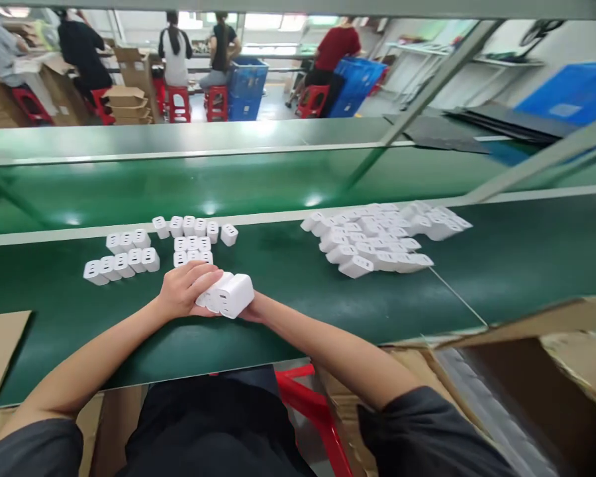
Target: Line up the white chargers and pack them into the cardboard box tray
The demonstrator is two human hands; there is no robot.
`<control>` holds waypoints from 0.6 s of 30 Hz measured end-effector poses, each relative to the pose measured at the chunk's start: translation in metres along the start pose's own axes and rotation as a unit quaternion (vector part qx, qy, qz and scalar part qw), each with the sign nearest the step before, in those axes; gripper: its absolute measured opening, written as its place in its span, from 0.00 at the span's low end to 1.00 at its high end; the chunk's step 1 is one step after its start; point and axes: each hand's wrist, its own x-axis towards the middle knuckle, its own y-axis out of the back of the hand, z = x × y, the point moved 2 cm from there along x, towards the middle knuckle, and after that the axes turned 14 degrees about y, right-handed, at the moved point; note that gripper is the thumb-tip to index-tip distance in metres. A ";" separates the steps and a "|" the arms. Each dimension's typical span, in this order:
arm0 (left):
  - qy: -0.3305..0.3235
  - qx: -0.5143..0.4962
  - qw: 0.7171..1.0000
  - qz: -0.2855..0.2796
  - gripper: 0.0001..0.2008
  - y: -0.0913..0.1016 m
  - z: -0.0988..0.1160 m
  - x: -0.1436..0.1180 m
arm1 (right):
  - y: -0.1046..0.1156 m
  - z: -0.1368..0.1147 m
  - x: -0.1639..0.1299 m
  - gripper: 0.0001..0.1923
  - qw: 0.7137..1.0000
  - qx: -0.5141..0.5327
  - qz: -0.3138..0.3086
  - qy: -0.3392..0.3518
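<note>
Green bench spans mid-frame. Left hand, left of centre: fingers clamped on white blocks. Right hand at their right end, mostly hidden; finger state cannot be told. Similar cluster, right of centre.

- Glossy green strip between pale rails.
- Beyond the strip, toward its left end: stacked brown cartons.
- Beyond its middle: a person in a white-and-black top on a red stool, and blue crates.
- Just beyond its right part: flat black sheets.
- Nearer than the strip, far left: a cardboard sheet.
- Nearer than the strip, far right: an open cardboard box.
</note>
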 end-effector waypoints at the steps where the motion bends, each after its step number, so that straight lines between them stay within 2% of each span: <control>1: 0.013 0.007 1.000 -0.017 0.32 0.010 -0.005 -0.008 | -0.008 0.008 0.007 0.25 0.999 0.029 -0.017 -0.014; 4: 0.055 0.022 0.996 -0.072 0.31 0.031 -0.017 -0.030 | -0.023 0.026 0.018 0.32 0.991 0.104 -0.063 -0.054; 6: 0.077 0.025 0.992 -0.102 0.29 0.038 -0.022 -0.038 | -0.026 0.032 0.020 0.34 0.981 0.157 -0.082 -0.077; 8: 0.097 0.030 0.987 -0.126 0.27 0.041 -0.025 -0.040 | -0.022 0.034 0.020 0.32 0.975 0.189 -0.076 -0.092; 12: 0.140 0.056 0.970 -0.190 0.24 0.045 -0.028 -0.036 | -0.007 0.028 0.021 0.32 0.992 0.105 -0.041 -0.061; 14: 0.172 0.082 0.946 -0.262 0.25 0.049 -0.030 -0.034 | -0.002 0.025 0.022 0.34 0.997 0.050 -0.045 -0.034; 18: 0.250 0.156 0.869 -0.398 0.24 0.064 -0.043 -0.033 | 0.007 0.025 0.024 0.22 1.000 -0.012 0.008 -0.021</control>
